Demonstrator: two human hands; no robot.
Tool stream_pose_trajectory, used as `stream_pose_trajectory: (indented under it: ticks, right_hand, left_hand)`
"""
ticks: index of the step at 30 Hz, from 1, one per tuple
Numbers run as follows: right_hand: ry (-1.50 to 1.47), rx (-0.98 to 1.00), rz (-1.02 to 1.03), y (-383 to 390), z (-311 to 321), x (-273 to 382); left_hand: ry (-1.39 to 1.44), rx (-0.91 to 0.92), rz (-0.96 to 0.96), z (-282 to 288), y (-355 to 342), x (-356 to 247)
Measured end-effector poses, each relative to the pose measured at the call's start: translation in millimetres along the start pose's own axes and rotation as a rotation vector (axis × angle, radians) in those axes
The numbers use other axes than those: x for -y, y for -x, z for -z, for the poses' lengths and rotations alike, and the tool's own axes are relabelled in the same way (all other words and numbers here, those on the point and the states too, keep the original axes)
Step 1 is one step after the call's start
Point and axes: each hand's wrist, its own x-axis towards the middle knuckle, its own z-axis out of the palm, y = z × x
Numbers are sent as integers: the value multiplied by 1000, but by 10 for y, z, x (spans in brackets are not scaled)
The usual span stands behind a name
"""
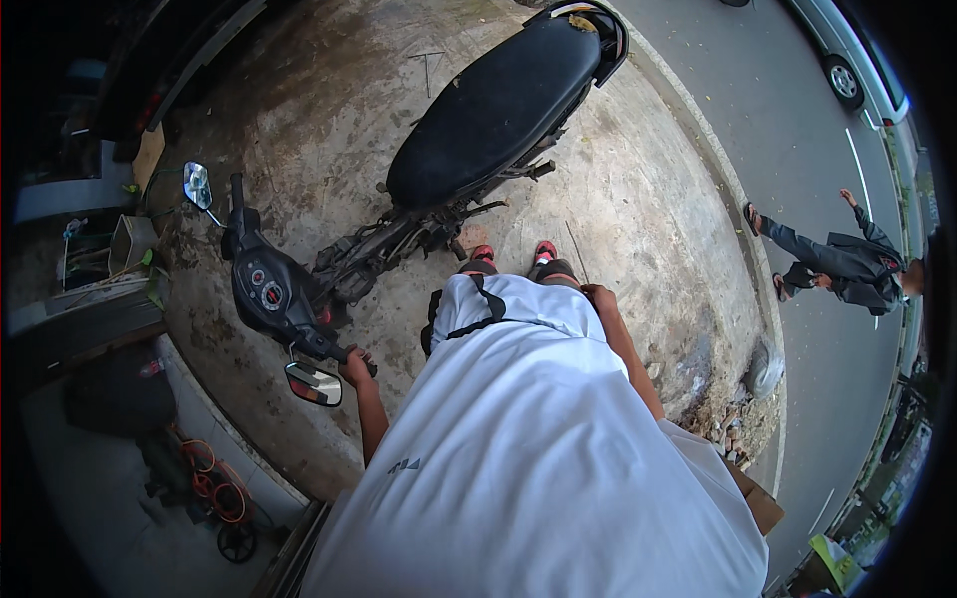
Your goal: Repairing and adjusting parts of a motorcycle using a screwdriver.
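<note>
The left hand (pixel 356 369) is wrapped round 1 handgrip (pixel 372 369) of the motorbike (pixel 439 169), positioned ahead and leftward; whether the right hand (pixel 601 298), by the white clothing (pixel 548 419), is closed cannot be told. The frame (pixel 357 261) seems already stripped; the far grip (pixel 237 189) is left unheld.

The front wheel of the scooter (pixel 434 174) lay hidden beneath its handlebar cowl (pixel 245 249), whose dials (pixel 271 293) were too small to read. Most fingers of the right hand (pixel 599 298) were hidden beside white clothing (pixel 548 349). The top edge cut off a silver car (pixel 863 62).
</note>
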Motion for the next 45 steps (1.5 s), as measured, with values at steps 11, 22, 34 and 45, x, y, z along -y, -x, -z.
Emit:
stream_pose_trajectory:
  ticks: [11,22,34,45]
  right_hand:
    - [-636,-180,-607,122,818,-649]
    - [-233,225,-732,-145,912,-1479]
    - [-897,-386,33,-785,1329,519]
    - [-815,-49,127,-943,1516,1681]
  left_hand:
    - [37,-177,-187,168,-482,84]
    - [-3,-233,-236,-56,-1043,378]
    - [-16,-266,-62,44,-736,300]
    - [-64,-338,-45,66,-506,217]
